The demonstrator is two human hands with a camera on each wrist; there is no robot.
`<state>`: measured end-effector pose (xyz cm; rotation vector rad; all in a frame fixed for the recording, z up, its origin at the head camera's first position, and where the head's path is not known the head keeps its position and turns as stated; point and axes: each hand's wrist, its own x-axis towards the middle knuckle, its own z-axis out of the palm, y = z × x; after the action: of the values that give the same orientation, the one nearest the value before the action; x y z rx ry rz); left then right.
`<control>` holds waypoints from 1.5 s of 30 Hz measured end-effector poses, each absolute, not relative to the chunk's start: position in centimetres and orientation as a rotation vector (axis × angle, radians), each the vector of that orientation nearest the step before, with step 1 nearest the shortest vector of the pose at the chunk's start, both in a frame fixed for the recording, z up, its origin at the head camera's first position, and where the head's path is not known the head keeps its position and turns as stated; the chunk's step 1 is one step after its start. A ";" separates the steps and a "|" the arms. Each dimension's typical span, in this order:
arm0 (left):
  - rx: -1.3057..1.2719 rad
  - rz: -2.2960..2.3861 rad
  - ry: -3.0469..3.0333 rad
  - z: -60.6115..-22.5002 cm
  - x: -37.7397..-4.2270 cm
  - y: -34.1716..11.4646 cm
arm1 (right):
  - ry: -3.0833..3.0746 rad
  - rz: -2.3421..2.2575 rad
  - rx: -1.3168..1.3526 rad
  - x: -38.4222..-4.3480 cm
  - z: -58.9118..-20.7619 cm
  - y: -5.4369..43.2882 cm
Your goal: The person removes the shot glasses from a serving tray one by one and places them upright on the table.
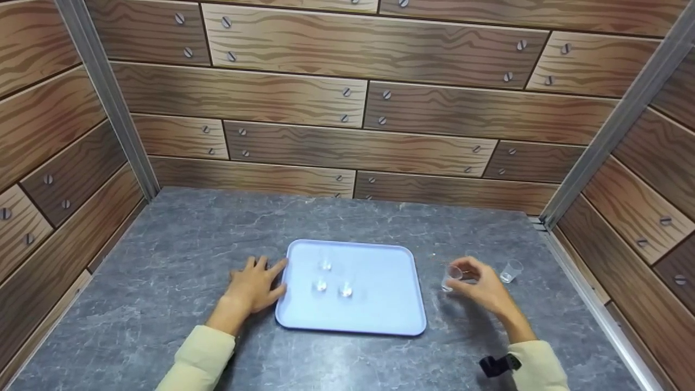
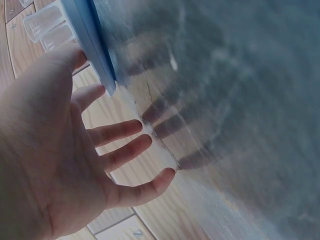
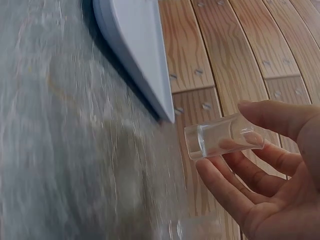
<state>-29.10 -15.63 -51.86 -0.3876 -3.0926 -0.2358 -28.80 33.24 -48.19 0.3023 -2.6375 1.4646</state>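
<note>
My right grip [image 1: 482, 286] is pinching the cup [image 3: 221, 137], its thumb on 1 side and its fingers curling round the other; it is parting only by the cup's width and is holding nothing else. The cup is sitting to the right of the tray [image 1: 380, 312], a strip of bench [image 1: 326, 364] lying between them. So the relation I am weighing most is sideways: from my right grip, the tray's right rim is lying to the left, near but not touching. The cup's long axis is running close to upright, mouth pointing up, thick base pointing at the bench; whether that base is touching the bench or hanging just over it, the views are not telling me. The tray's rim is standing proud of the bench, so I am judging that the base's height against it is counting as well.

3 more cups [image 1: 346, 290] are standing on the tray, left of its middle, nearer to my left grip [image 1: 250, 288]. That grip is holding nothing: its fingers are spreading apart, the thumb and forefinger touching the tray's left rim. The whole tray is lying between it and the held cup. 1 outer cup [image 1: 511, 270] is standing on the bench, just right of my right grip.
</note>
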 end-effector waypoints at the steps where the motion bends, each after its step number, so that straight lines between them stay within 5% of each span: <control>1: -0.388 -0.233 -3.094 -51.8 -29.1 -15.6 | -2.641 1.465 0.286 -28.7 -48.2 33.6; 45: -0.391 -0.213 -3.105 -51.8 -28.9 -15.6 | -2.815 1.176 -0.094 -26.0 -48.3 47.4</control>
<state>-28.93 -15.61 -51.82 -0.3912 -3.1047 -0.2129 -26.04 47.42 -48.32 -0.0937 -2.8147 1.1756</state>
